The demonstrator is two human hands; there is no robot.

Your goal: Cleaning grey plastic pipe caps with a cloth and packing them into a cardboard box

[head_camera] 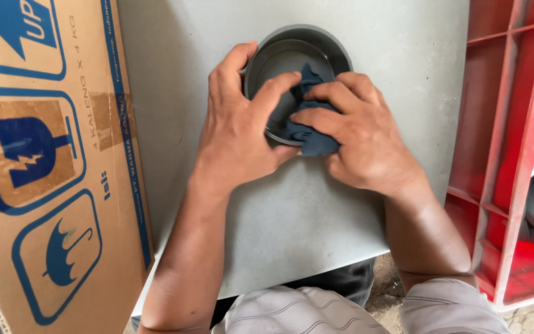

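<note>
- so the grey round ring (316,43) (short pipe-fitting kind of thing, open side facing up) is sitting on the grey table (403,74), toward the far edge, dead centre between both arms
- left hand (239,127) is wrapping around the ring's left wall, thumb hooking over the rim at the far-left side, fingers reaching across the opening, so it's closed on the ring and pinning it in place
- right hand (360,139) is pressing a dark blue rag (310,133) down with its fingers together on it; the rag is draping over the near-right rim, part of it inside the bore, part hanging outside onto the table
- the key bit: the ring's axis is pointing straight up, so the rim is running as a circle around the hands, and the rag is sitting at the near-right part of that circle, right next to the left fingertips
- both hands are basically equally near, almost touching each other over the opening
- cardboard box (44,173) is lying along the left, red plastic crate (514,142) on the right with more grey fittings in it, both apart from the ring
</note>
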